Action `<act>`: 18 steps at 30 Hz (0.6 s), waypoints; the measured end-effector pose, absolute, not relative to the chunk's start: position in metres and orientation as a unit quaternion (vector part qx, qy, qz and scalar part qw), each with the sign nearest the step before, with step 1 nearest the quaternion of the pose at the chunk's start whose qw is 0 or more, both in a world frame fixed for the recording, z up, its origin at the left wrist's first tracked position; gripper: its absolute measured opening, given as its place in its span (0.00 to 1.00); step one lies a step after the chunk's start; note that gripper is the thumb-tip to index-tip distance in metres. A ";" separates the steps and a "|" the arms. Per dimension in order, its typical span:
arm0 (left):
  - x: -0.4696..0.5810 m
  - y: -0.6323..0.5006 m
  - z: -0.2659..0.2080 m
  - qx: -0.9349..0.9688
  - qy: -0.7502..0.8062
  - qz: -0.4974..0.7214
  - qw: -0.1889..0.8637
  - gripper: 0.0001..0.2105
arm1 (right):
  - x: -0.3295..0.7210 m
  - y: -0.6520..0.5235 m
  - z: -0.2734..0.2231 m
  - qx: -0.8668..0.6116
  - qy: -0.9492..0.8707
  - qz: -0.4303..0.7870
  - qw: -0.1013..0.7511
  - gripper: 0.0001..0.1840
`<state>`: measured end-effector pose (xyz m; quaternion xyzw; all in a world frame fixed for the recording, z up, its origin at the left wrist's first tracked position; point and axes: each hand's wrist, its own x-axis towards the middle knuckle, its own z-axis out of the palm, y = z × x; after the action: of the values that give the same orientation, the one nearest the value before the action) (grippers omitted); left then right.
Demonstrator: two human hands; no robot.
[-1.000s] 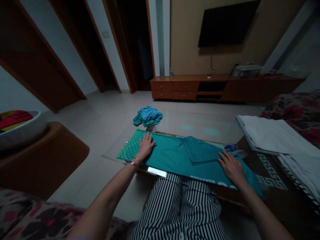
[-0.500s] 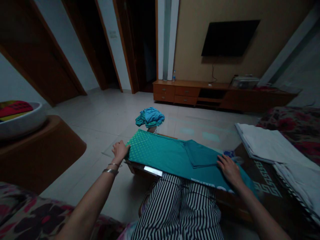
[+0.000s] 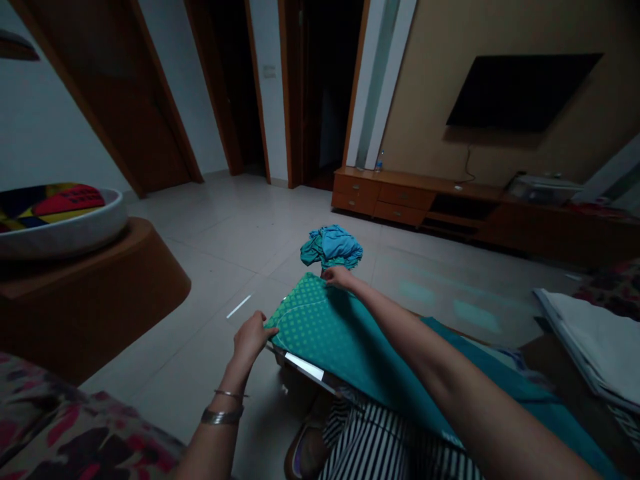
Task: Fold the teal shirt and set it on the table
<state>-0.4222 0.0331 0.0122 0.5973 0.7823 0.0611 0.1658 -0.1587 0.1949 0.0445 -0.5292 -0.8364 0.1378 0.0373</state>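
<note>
A teal shirt (image 3: 320, 327) with a green dotted pattern lies lengthwise over a low glass-topped table, its sides folded in. My left hand (image 3: 253, 333) pinches the near corner of its dotted left end, with the thumb over the cloth. At the far corner of that same end, my right hand (image 3: 337, 277) has its fingers closed on the fabric, and my right forearm crosses above the shirt. White lettering shows in part along the near edge, partly hidden by the forearm.
A crumpled pile of blue and green clothes (image 3: 333, 247) sits just beyond the table. White folded cloth (image 3: 590, 340) lies at the right. On the left, a white basin (image 3: 113, 217) rests on a brown stand (image 3: 150, 267). A TV cabinet (image 3: 365, 193) lines the far wall.
My right hand has moved from the shirt's right part across to the far left corner and taken hold there. My left hand stays at the near left corner. The view has turned left.
</note>
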 end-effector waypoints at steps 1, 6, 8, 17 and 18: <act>-0.425 0.034 0.011 0.596 0.781 0.065 0.174 0.16 | -0.176 0.210 0.040 -0.525 -0.839 0.137 0.030 0.22; -0.430 0.036 0.001 0.615 0.766 0.074 0.172 0.09 | -0.229 0.259 0.021 -0.509 -0.849 0.140 -0.014 0.29; -0.430 0.035 -0.003 0.619 0.763 0.088 0.162 0.10 | -0.237 0.269 0.016 -0.495 -0.855 0.152 -0.037 0.32; -0.425 0.029 -0.007 0.548 0.775 0.249 0.193 0.09 | -0.242 0.280 0.043 -0.460 -0.863 0.200 -0.056 0.14; -0.424 0.028 -0.006 0.538 0.769 0.284 0.197 0.09 | -0.239 0.276 0.050 -0.457 -0.865 0.203 -0.037 0.13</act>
<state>-0.4244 0.0278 -0.0060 0.5384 0.7685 0.2839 0.1971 -0.2391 0.2763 0.0500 -0.4572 -0.8651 0.2030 -0.0366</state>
